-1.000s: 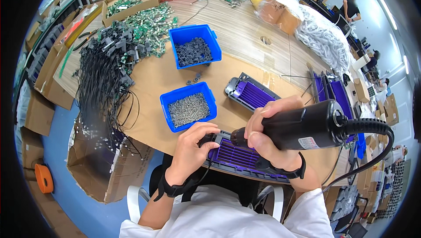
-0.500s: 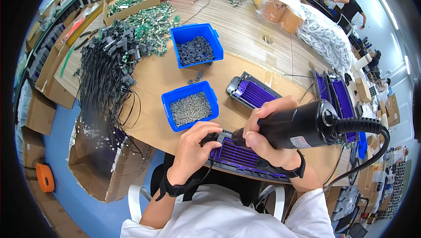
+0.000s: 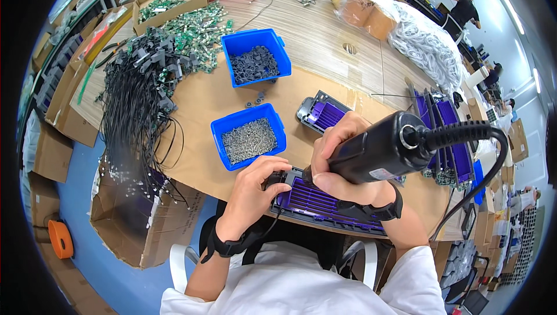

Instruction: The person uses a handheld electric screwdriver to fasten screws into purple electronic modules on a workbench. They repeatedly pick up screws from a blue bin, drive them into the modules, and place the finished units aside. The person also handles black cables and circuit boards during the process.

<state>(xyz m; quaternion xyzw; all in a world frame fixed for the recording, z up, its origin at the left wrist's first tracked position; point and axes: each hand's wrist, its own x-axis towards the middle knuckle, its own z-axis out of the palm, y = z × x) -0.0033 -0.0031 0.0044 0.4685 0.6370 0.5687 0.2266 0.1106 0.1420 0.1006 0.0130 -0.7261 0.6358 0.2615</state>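
Left hand (image 3: 250, 192): narrow grip, thumb and fingertips set about the left end of a purple-and-black housing (image 3: 316, 200), evidently to steady it.

Right hand (image 3: 351, 186): closed around a black corded driver (image 3: 371, 154), nose angled down toward that same end; the bit is hidden. The slanted hold presumably keeps nose and left fingertips close together.

Housing: long, slatted, lying flat along the near edge of the surface (image 3: 307, 33), directly before the person, probably for easy reach by both hands.

Blue bin (image 3: 243, 116) of screws: just beyond the left hand, likely for quick picking.

Second blue bin (image 3: 255, 40), grey plastic rings: behind the first, apart from the screws, apparently to avoid mixing.

Second housing (image 3: 325, 112): lying beyond the driver. More housings (image 3: 449, 123): grouped at the right, seemingly out of the way.

Brown cardboard sheet (image 3: 194, 97): under bins and housings, perhaps to protect the surface.

Black-cabled parts (image 3: 130, 103): heaped at left, leads hanging over the edge.

Green circuit boards (image 3: 200, 33): loose beside the heap.

White cables (image 3: 426, 57): piled at far right.
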